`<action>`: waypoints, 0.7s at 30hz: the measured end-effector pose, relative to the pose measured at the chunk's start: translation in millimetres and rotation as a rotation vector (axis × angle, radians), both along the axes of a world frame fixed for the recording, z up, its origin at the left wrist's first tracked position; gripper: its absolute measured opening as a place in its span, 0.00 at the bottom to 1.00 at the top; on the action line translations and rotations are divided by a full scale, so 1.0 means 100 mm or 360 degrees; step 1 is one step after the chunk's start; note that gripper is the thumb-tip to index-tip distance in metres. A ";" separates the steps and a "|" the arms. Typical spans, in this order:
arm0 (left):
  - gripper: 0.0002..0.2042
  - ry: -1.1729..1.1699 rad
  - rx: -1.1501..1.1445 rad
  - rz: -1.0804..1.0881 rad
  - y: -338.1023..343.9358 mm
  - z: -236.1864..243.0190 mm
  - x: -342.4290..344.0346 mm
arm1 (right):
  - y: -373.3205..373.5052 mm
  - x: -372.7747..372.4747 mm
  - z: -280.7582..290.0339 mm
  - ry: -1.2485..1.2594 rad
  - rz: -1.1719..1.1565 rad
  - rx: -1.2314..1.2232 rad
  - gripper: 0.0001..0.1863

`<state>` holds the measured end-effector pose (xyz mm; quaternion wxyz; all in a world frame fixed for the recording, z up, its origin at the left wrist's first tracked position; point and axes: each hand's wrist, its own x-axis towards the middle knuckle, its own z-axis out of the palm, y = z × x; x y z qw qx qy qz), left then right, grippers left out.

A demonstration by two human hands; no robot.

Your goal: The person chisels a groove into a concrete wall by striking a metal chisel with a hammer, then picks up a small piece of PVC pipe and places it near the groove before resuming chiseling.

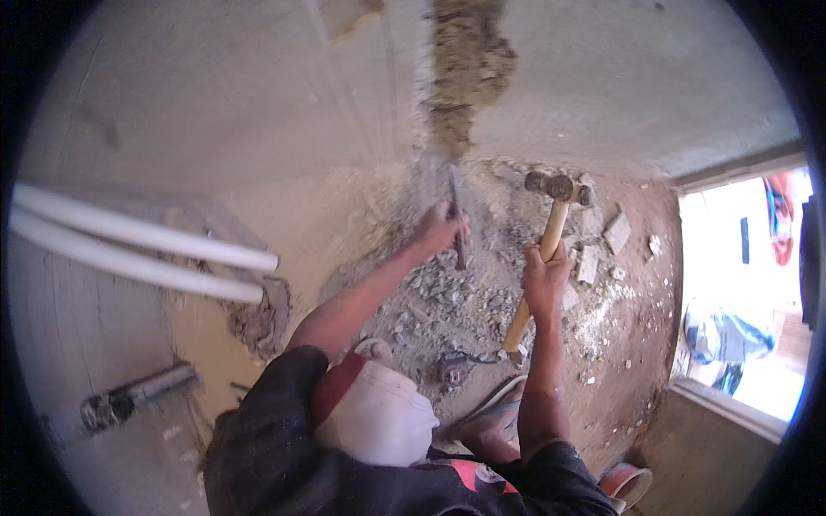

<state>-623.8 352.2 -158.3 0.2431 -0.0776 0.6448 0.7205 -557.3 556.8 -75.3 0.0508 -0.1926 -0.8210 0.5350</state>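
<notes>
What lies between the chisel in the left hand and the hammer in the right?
In the head view, loose grey rubble shows below, between the chisel and the hammer.

A: In the right hand [546, 279]?
B: Hammer handle [519, 327], pale wood, smooth. Hammer head [559, 187], dark metal, dull, worn-looking.
A: In the left hand [440, 230]?
B: Chisel [459, 255], dark metal by its look, matt; fine finish blurred.
A: Below that hand?
B: Rubble [430, 301], stony, rough, matt.
A: Well left of it?
B: Pipes [155, 228], two, white, plastic-looking, smooth, faintly glossy.
A: Beyond it?
B: Wall [619, 86], matt, fairly smooth; exposed strip [469, 73], earthy, rough, crumbly.
</notes>
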 end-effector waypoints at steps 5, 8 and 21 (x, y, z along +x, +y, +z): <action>0.15 0.0603 -0.1213 -0.0528 -0.20 -0.37 0.65 | -0.01 0.16 -0.65 -0.0510 0.0220 -0.0416 0.06; 0.13 0.0571 -0.1007 -0.0238 -0.47 -0.32 0.80 | 0.03 0.18 -1.03 -0.0744 0.0258 -0.0559 0.06; 0.10 0.0345 -0.1768 0.1061 -2.35 -0.27 2.98 | 0.66 -0.04 -0.22 -0.0606 0.1635 0.1356 0.16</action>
